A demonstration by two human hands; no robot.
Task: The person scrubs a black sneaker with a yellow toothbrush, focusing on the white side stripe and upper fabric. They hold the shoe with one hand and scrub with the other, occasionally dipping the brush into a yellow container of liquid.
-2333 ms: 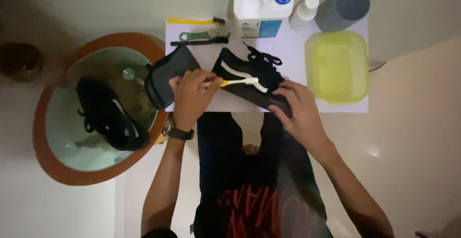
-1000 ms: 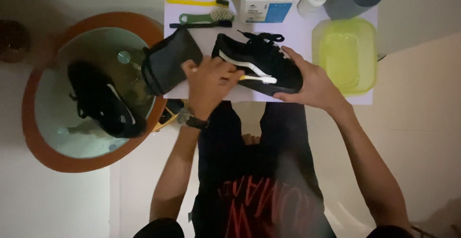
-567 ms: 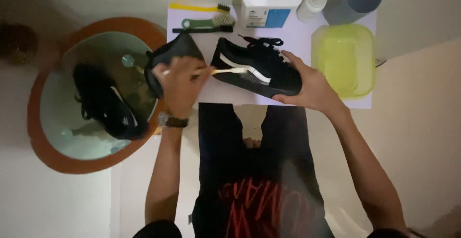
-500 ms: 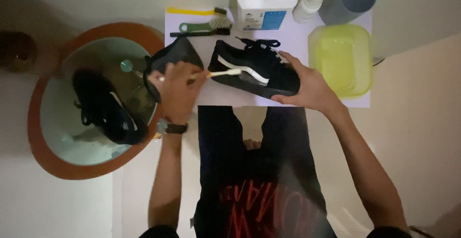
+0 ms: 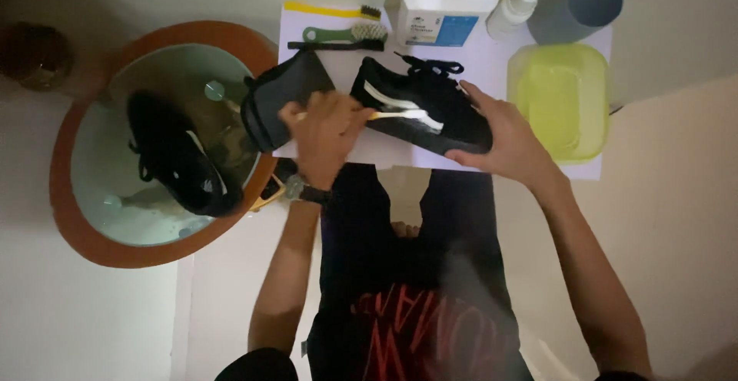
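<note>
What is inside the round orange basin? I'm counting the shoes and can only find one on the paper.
Inside the orange basin lies a second black shoe with a pale stripe, in shallow water by the look of it. A dark cloth overlaps the rim on the right, hiding that edge. The shoe's underside is hidden.

I see an orange-rimmed basin (image 5: 84,231) at left with a second black shoe (image 5: 181,162) lying in it; on the white sheet (image 5: 584,167), a yellow tub (image 5: 565,96), a white jug (image 5: 442,0), a small white bottle (image 5: 513,8), a grey cup (image 5: 575,8); two brushes (image 5: 338,36) lie near the far edge.
</note>
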